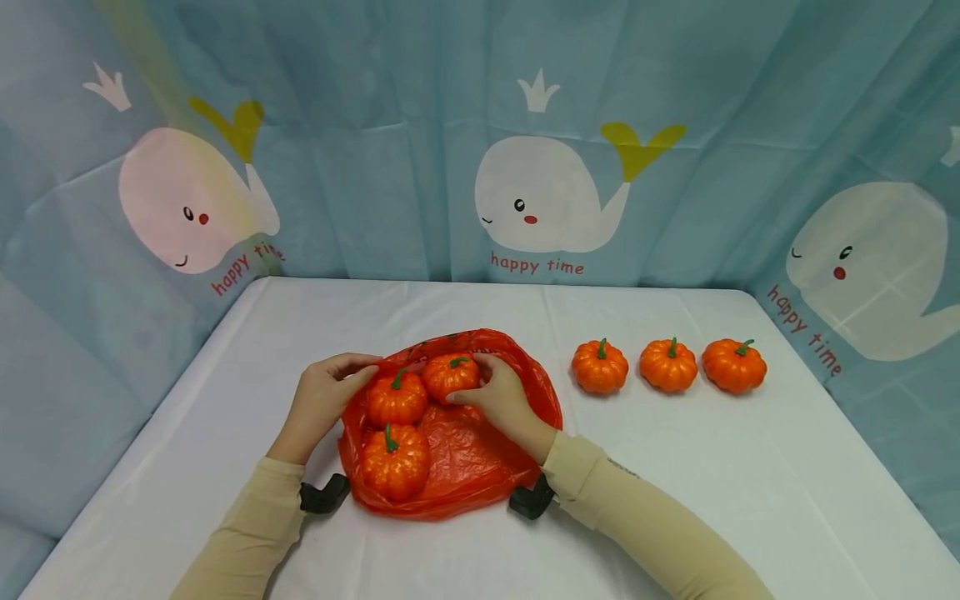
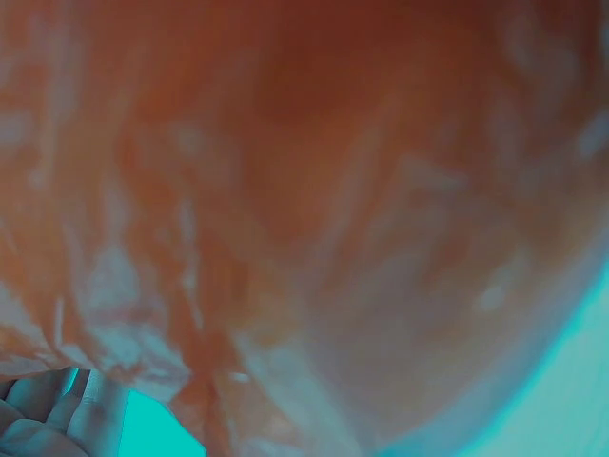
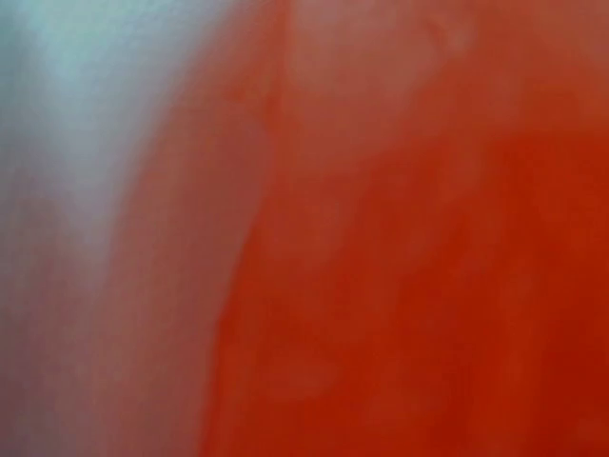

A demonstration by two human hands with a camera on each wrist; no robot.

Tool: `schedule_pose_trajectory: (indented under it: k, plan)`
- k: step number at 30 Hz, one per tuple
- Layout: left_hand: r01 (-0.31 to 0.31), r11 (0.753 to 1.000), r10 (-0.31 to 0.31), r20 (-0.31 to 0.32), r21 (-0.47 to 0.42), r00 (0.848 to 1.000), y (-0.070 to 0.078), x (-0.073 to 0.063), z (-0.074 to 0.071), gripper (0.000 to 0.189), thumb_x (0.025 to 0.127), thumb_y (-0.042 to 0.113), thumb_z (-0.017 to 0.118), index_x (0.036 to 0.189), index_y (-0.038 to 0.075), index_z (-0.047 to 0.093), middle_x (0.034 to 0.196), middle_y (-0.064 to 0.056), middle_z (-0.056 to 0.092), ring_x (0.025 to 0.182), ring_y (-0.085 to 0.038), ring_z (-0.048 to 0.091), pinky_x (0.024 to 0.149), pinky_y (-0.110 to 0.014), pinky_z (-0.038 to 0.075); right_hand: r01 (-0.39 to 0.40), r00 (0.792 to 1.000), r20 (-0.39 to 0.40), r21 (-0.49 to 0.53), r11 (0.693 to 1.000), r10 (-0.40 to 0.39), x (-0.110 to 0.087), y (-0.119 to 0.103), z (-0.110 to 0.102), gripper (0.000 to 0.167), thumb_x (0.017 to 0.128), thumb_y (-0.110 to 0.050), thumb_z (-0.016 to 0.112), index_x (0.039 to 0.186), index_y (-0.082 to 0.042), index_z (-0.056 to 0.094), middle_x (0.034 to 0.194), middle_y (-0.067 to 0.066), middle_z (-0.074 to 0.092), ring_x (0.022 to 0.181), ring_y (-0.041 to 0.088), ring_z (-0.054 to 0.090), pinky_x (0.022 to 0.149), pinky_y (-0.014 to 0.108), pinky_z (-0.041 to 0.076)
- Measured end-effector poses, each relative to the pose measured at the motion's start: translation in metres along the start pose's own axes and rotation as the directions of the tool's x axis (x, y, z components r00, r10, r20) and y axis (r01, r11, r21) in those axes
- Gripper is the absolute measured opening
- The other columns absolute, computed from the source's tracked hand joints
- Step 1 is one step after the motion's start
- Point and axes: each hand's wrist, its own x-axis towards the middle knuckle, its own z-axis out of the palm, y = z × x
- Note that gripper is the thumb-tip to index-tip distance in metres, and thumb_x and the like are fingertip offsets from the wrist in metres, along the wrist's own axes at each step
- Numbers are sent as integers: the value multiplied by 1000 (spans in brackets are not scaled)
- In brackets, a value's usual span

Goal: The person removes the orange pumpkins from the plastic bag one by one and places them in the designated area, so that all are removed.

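Observation:
A red plastic bag [image 1: 468,467] lies spread wide on the table with its mouth facing up. Inside, along its left side, are a small orange pumpkin [image 1: 396,467] at the front and another pumpkin [image 1: 396,403] behind it. My right hand [image 1: 506,404] reaches over the bag and holds a third pumpkin [image 1: 447,377] between thumb and fingers, beside the other two. At the bag's left rim, my left hand [image 1: 324,400] pinches the plastic. Red film [image 2: 285,190] fills most of the left wrist view, with fingers [image 2: 90,409] at its lower left. The right wrist view is blurred.
To the right of the bag, a row of pumpkins stands on the white table [image 1: 675,483]: a left one [image 1: 600,367], a middle one [image 1: 668,367] and a right one [image 1: 734,367]. A blue curtain [image 1: 420,183] with whale prints hangs behind and at the sides.

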Motion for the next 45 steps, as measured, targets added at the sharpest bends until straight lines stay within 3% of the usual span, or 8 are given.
schedule_pose_trajectory:
  k: [21, 35, 45]
  plan:
    - [3, 1000, -3, -3, 6, 1000, -1, 1, 0, 38, 97, 40, 63, 120, 12, 73, 120, -12, 71, 113, -24, 60, 82, -11, 46, -8, 1000, -28, -4, 1000, 8, 2, 3, 2, 70, 80, -9, 82, 141, 1, 50, 140, 18, 56, 129, 31, 56, 104, 41, 48]
    - [5, 1000, -5, -3, 2, 1000, 1, 0, -1, 38, 97, 40, 63, 120, 11, 72, 120, -13, 71, 113, -24, 60, 81, -11, 47, -4, 1000, -26, -80, 997, 2, 8, 1, 10, 86, 77, -22, 87, 147, 1, 42, 146, 17, 51, 128, 33, 54, 107, 47, 47]
    - [7, 1000, -7, -3, -4, 1000, -1, 0, -1, 38, 97, 40, 63, 120, 12, 72, 120, -12, 71, 114, -23, 60, 82, -11, 46, -14, 999, -36, -111, 994, 10, 5, 0, 8, 84, 76, -25, 87, 146, -3, 45, 143, 14, 54, 124, 32, 56, 104, 47, 49]
